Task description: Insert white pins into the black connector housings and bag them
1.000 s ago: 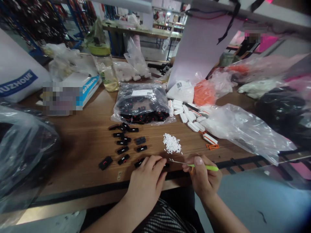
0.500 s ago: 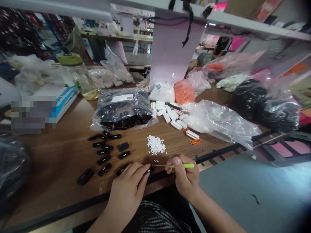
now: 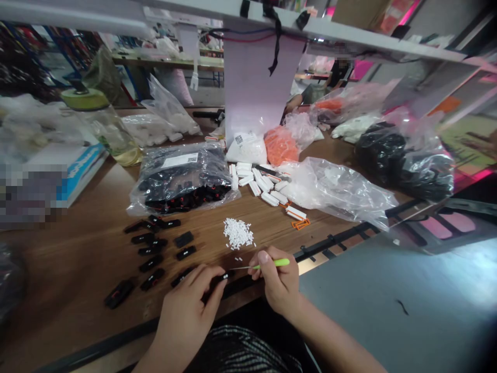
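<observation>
Right hand [image 3: 279,282] pinches the green-handled pick [image 3: 281,262] between thumb and fingers; pick's long axis runs nearly level, thin shaft pointing left, handle butt out to the right and slightly higher. Black connector [image 3: 226,275] sits by the shaft's tip, near the table edge — left hand [image 3: 190,303] is nearer, thumb and index pinching it. White-dotted end shows at the left fingertips; the rest is hidden, so its long axis cannot be told. Tip contact — unclear.
</observation>
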Tool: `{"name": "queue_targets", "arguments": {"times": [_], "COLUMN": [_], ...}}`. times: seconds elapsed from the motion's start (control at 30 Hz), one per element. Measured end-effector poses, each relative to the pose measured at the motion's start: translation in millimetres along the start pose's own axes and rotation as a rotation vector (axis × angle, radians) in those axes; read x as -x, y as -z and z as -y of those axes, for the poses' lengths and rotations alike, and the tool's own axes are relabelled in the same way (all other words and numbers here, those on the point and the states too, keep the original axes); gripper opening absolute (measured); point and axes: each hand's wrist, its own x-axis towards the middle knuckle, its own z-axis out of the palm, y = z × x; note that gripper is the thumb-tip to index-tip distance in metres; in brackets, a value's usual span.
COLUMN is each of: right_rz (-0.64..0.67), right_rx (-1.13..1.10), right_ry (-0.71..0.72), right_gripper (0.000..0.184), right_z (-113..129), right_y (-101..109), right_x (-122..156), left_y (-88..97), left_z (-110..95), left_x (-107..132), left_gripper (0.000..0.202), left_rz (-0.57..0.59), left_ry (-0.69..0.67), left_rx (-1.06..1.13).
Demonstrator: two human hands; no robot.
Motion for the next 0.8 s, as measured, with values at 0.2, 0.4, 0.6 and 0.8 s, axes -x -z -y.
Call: {"name": "queue_targets", "arguments": {"times": [0.2, 0.4, 0.6, 0.8], "right_rz": [-0.017, -0.025, -0.019, 0.02], "right_rx": [0.041, 0.086, 0.122, 0.138], "right_ry": [-0.098, -0.071, -0.008, 0.029], "right_gripper": [0.038, 0.039, 0.038, 0.034], "right_z": [-2.2, -4.1, -4.9, -5.9], "right_y": [-0.8, -2.3, -2.8, -1.4], "right_x": [-2.4, -1.3, 1.3, 3.4], "left_y": [2.2, 2.8, 1.6, 2.8], "left_z": [-4.9, -8.3, -8.9, -9.6], "left_x": [-2.0, -3.9, -4.3, -5.1], "left_gripper": [0.012, 0.011, 0.012, 0.013], "left_rz": [0.009, 0.013, 0.026, 0.026], "left_ry": [0.012, 0.035, 0.055, 0.056], "left_rx": [0.036, 0.064, 0.095, 0.118]}}
